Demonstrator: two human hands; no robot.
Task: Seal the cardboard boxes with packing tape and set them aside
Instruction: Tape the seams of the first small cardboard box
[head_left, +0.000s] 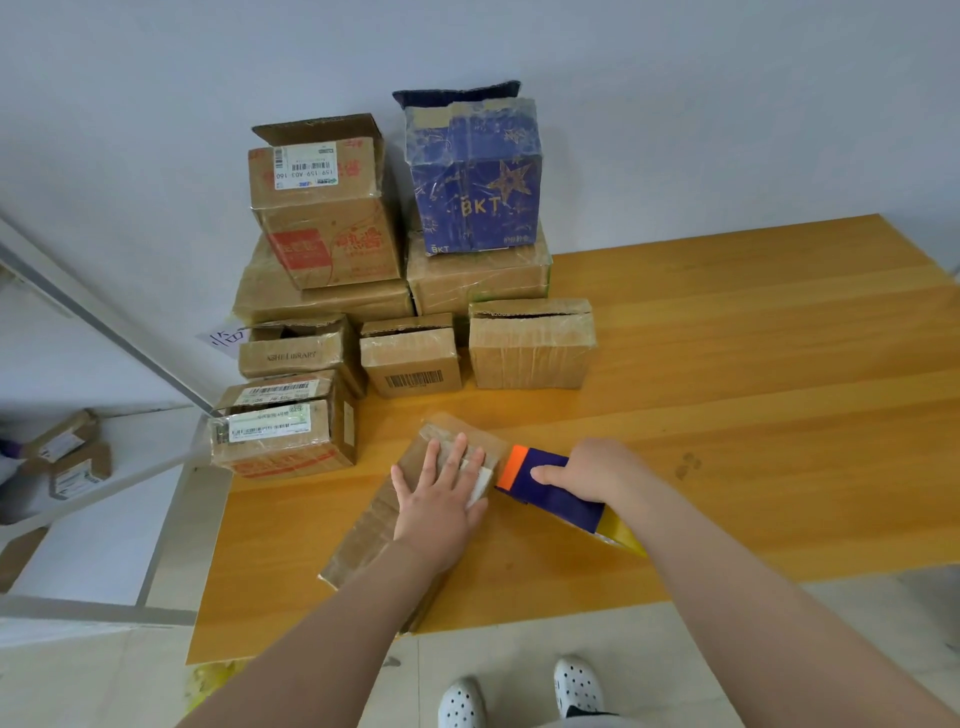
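Note:
A long flat cardboard box (366, 530) lies on the wooden table (727, 415) near its front edge. My left hand (441, 499) presses flat on the box's top, fingers spread. My right hand (587, 475) grips a purple and orange tape dispenser (550, 486) whose orange end meets the box's right edge. A strip of yellowish tape (621, 538) shows under the dispenser.
Several cardboard boxes (322, 228) are stacked at the table's back left against the wall, with a blue star-printed box (475, 176) on top. More boxes (67, 457) lie on the floor at left. My white shoes (519, 691) are below the table's front edge.

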